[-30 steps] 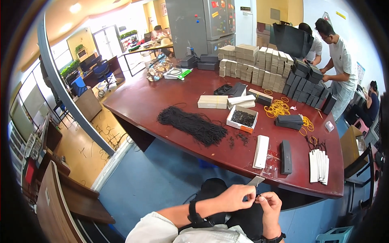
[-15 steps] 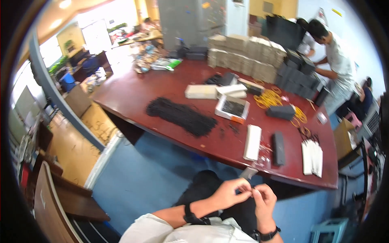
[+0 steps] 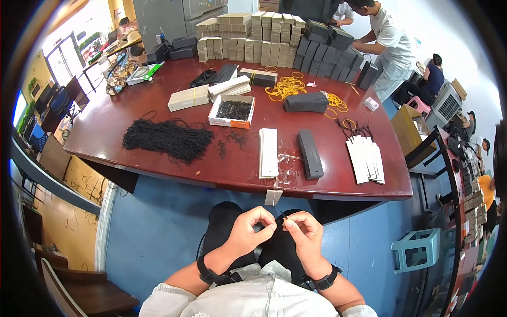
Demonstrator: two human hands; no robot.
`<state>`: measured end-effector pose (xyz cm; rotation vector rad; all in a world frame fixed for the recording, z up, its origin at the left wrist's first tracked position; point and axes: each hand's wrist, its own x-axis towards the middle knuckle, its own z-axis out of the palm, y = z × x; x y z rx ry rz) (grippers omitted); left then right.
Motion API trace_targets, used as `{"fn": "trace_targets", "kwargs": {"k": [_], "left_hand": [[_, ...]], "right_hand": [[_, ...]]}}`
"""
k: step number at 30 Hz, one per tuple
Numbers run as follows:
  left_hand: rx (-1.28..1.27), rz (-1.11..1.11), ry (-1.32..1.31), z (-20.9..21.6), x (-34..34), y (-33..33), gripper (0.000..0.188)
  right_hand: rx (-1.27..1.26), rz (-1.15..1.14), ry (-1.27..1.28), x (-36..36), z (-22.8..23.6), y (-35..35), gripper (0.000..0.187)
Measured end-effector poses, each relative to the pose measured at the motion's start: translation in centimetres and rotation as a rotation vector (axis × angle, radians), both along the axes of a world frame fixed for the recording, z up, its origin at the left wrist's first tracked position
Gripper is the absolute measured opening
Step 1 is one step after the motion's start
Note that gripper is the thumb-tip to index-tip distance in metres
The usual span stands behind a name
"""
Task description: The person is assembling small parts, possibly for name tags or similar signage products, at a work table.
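My left hand and my right hand are raised above my lap, just off the near table edge. The right thumb and forefinger pinch a small thin black piece, too small to name. My left thumb and forefinger are pressed together beside it; what they grip, if anything, is hidden. On the table ahead lie a stack of white card strips and a dark grey stack of strips. White strips with black cords are fanned out at the right. A bundle of black cords lies at the left.
An open white box of small black bits stands mid-table, near yellow rubber bands. Stacked beige strips and dark grey stacks line the back. A person works at the far right. A teal stool stands right.
The view has swung to the right and the table appears more level. My hands have drawn slightly apart, and the small black piece shows more clearly at my right fingertips.
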<state>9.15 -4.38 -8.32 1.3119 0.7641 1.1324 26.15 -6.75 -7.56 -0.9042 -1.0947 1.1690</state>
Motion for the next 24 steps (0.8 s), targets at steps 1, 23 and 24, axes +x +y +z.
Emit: {"fn": "trace_targets", "kwargs": {"k": [1, 23, 24], "left_hand": [[0.008, 0.033, 0.008, 0.0, -0.1, 0.0, 0.008], [0.057, 0.150, 0.144, 0.8, -0.3, -0.1, 0.007], [0.064, 0.153, 0.155, 0.9, -0.3, -0.1, 0.007]], "right_hand": [[-0.003, 0.003, -0.010, 0.0, -0.1, -0.1, 0.006], [0.094, -0.026, -0.411, 0.1, 0.9, 0.0, 0.010], [0.091, -0.033, -0.422, 0.0, 1.0, 0.0, 0.011]]}}
